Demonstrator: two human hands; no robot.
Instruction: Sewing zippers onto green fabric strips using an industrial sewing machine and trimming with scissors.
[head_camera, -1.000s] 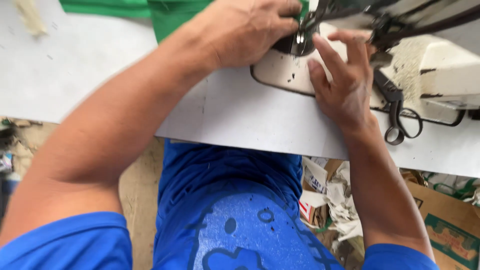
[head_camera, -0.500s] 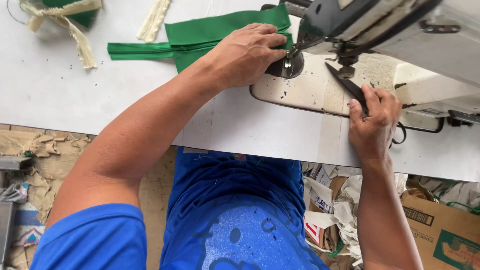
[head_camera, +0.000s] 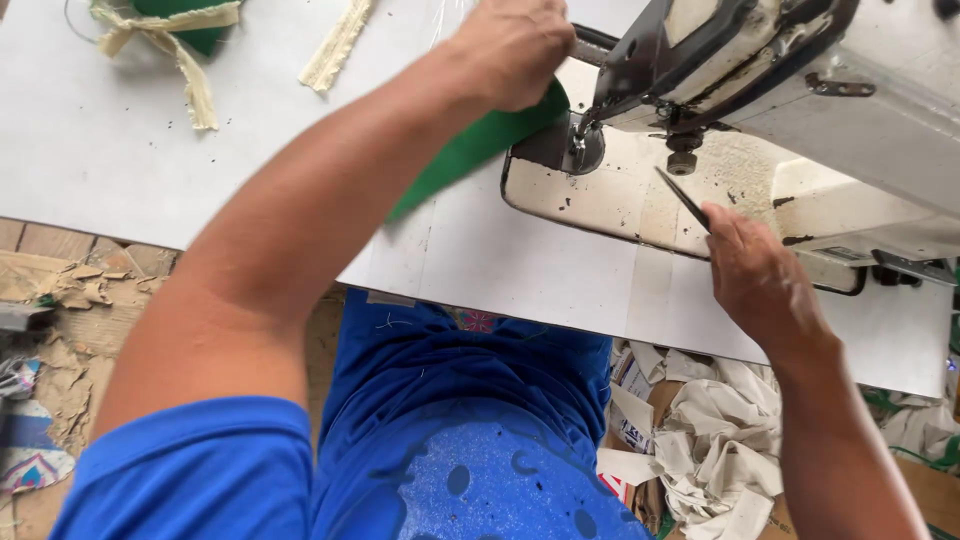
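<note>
My left hand (head_camera: 512, 48) is closed over a green fabric piece (head_camera: 470, 150) and holds it up off the white table (head_camera: 150, 150), just left of the sewing machine's needle area (head_camera: 585, 140). My right hand (head_camera: 755, 275) grips dark scissors (head_camera: 685, 198) whose blades point up-left toward the needle, over the machine's worn white bed (head_camera: 620, 200). The sewing machine's head (head_camera: 800, 70) fills the upper right. Most of the fabric is hidden behind my left forearm.
Cream fabric strips (head_camera: 340, 45) and a green piece tied with cream tape (head_camera: 180, 30) lie at the far left of the table. Below the table edge are crumpled paper and cloth scraps (head_camera: 720, 440) and cardboard debris (head_camera: 60, 300).
My left hand has lifted the green fabric from flat on the table. My right hand picked up the scissors beside the machine and brought them toward the needle. The camera view shifted.
</note>
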